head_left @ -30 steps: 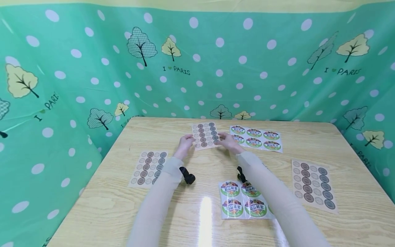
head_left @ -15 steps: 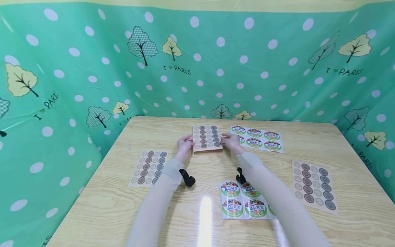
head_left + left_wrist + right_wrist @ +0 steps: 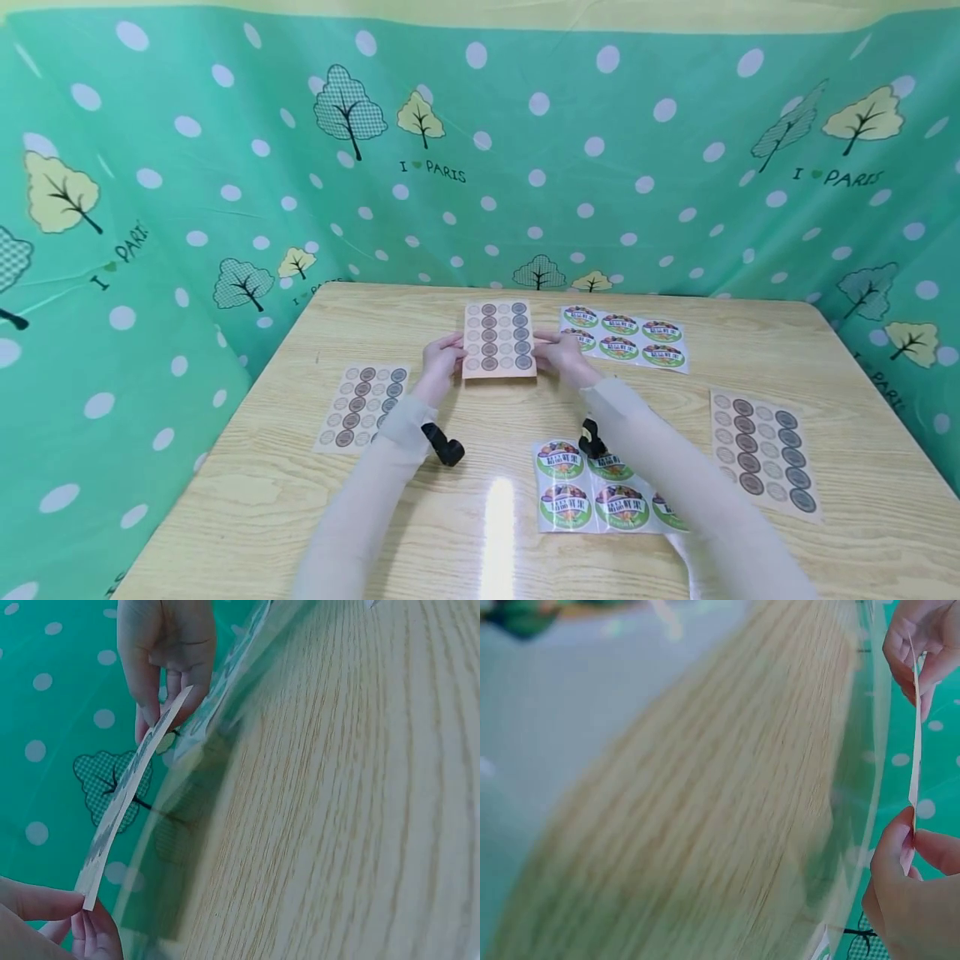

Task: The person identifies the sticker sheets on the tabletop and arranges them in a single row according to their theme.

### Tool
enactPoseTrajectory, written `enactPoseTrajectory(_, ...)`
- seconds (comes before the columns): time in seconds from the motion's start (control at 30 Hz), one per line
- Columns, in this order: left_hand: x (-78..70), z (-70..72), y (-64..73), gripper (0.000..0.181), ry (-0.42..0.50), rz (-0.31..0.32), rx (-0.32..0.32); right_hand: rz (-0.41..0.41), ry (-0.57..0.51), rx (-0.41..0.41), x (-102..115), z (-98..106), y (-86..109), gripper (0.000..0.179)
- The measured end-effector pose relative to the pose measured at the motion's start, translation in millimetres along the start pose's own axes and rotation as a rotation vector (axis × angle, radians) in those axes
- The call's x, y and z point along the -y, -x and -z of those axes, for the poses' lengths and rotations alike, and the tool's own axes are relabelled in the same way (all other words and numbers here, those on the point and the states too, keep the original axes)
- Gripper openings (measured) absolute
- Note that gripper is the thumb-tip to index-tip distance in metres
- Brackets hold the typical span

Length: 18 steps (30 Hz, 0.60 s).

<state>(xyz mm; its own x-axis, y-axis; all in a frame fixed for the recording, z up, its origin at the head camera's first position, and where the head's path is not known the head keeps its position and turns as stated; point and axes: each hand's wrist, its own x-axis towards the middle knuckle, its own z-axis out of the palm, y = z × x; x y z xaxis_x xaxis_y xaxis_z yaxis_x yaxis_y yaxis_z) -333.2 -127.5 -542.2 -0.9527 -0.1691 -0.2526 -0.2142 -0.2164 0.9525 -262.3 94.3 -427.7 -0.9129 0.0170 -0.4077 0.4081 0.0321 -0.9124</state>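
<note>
Tan rectangular paper sheet (image 3: pixel 498 337) printed with columns of pale, brown and grey discs is up off the light wood-grain counter (image 3: pixel 491 425). One layer or several: can't tell. Left hand (image 3: pixel 439 360) is clamped on its left edge, right hand (image 3: pixel 559 355) on its right edge, thumb against fingers in both wrist views. Left wrist view shows a slight bow between the grips.

Relative to that sheet: white glossy fruit-label sheet (image 3: pixel 639 357) just right; second white label sheet (image 3: pixel 577 527) nearer the person and right, partly hidden by the pale right sleeve (image 3: pixel 678 475); left disc sheet (image 3: pixel 360 408) nearer and left; right disc sheet (image 3: pixel 765 454) nearer and well right.

Step looks like a two-handed edge hold. To do it well: match pinch height, pull just enough to flatten the bow, don't crease. Grip margins only; discs may be stickers and could lift. Move hands as a pair, else it'll twist. Mind the right knuckles, near the first label sheet; could drag it.
</note>
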Motion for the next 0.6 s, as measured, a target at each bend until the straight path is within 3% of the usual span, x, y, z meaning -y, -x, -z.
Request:
enactPoseTrajectory(0.13, -64.4, -17.4, 82.0, 0.049, -0.064, 0.074, -0.032, -0.019, 0.003, 0.011, -0.6, -0.5, 7.0, 0.047)
enactPoseTrajectory(0.2, -82.3, -21.9, 104.5, 0.049, -0.083, 0.115, -0.054, -0.013, -0.007, 0.028, -1.3, 0.0, 12.0, 0.047)
enactPoseTrajectory(0.33, -86.0, -16.9, 117.1, 0.047, -0.076, 0.094, -0.021, 0.001, -0.025, 0.069, -2.8, 0.6, 21.1, 0.047)
enactPoseTrajectory(0.6, -87.6, -1.2, 132.9, 0.049, -0.097, 0.102, 0.018, -0.046, -0.018, 0.096, -4.8, -2.4, 37.8, 0.046)
